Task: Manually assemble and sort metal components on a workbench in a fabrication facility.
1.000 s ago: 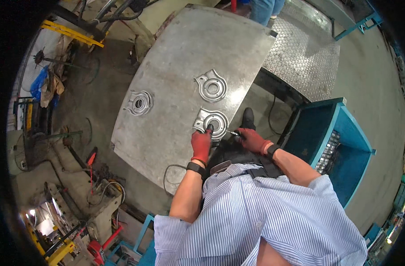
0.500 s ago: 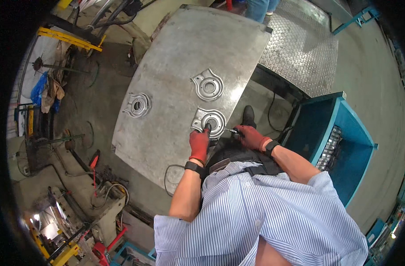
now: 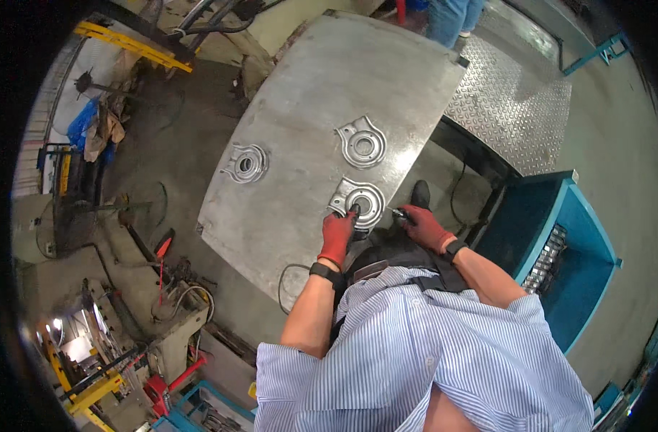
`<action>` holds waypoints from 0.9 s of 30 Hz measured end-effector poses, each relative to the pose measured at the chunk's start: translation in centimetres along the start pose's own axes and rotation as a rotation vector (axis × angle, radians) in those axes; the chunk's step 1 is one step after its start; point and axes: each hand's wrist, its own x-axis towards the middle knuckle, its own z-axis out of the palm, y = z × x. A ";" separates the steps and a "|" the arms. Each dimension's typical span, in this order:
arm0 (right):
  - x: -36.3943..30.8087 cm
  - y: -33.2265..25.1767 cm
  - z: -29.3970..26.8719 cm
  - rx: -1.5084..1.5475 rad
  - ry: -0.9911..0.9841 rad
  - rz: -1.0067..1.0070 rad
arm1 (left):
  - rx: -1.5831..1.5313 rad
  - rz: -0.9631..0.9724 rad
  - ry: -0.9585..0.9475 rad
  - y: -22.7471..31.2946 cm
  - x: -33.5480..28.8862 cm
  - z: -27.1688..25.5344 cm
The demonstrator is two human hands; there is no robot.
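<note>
At the table's near edge lies a round stamped metal part (image 3: 373, 190) with a flared tab and a central hole. My red-and-black gloved left hand (image 3: 337, 237) grips its near side, thumb by the hole. Just right of this part, my gloved right hand (image 3: 425, 228) is closed on a slim pen-like tool (image 3: 399, 213); its exact kind is too small to tell. The tool's thin tip points at the part's rim; whether they touch, I cannot tell. A second similar part (image 3: 363, 133) lies farther back, and a third part (image 3: 247, 165) sits near the left edge.
The parts lie on a grey metal table (image 3: 286, 216). On the right stands a blue bin (image 3: 579, 252) holding stacked metal pieces (image 3: 547, 259). Beyond is a tread-plate platform (image 3: 516, 93), with a person's jeans-clad legs (image 3: 447, 21) beside it. Machinery and yellow bars (image 3: 131, 47) occupy the left.
My view has shifted, so the whole scene sits farther right in the picture. Both hands keep nearly the same place relative to the nearest part, which stays put on the table.
</note>
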 end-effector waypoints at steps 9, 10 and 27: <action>-3.7 -0.3 -2.7 0.003 0.132 0.139 | 0.045 0.054 0.385 -2.9 3.4 -10.6; -4.0 -0.1 -2.9 0.013 0.137 0.175 | 0.072 0.075 0.431 -2.8 4.7 -12.3; -5.2 2.6 -3.0 -0.027 0.299 0.185 | 0.222 0.099 0.415 -2.5 17.4 -22.0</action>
